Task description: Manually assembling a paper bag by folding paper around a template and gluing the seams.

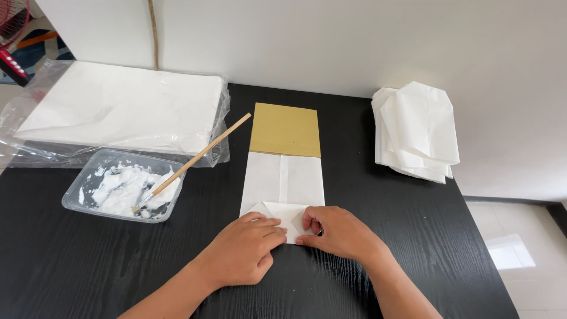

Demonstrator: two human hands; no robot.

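Here, the white paper strip [283,180] lies directly ahead of my two hands, its long axis running straight away from me toward the wall. Its near end is folded into small triangular flaps [287,215], and that fold sits between my hands and under their fingertips; its far end disappears under a mustard-yellow card [285,130], which continues the same line further out. My left hand [243,251] rests flat and loosely curled, fingers pressing the left corner of the fold, gripping nothing. My right hand [338,232] is bent at the knuckles, fingertips pinning the fold's right edge; it presses rather than grasps. Both hands touch the paper at the same end, so I judge neither to be clearly nearer; the rest of the strip lies beyond both.

Outward from the left hand, up and to the left, a clear plastic tray [121,186] holds white paste, with a wooden-handled brush [192,162] leaning out of it toward the card. Beyond the tray lies a stack of white sheets [121,106] in clear wrap. Well off to the right of the right hand, a pile of folded white paper [416,133] sits at the edge of the black table [413,248].
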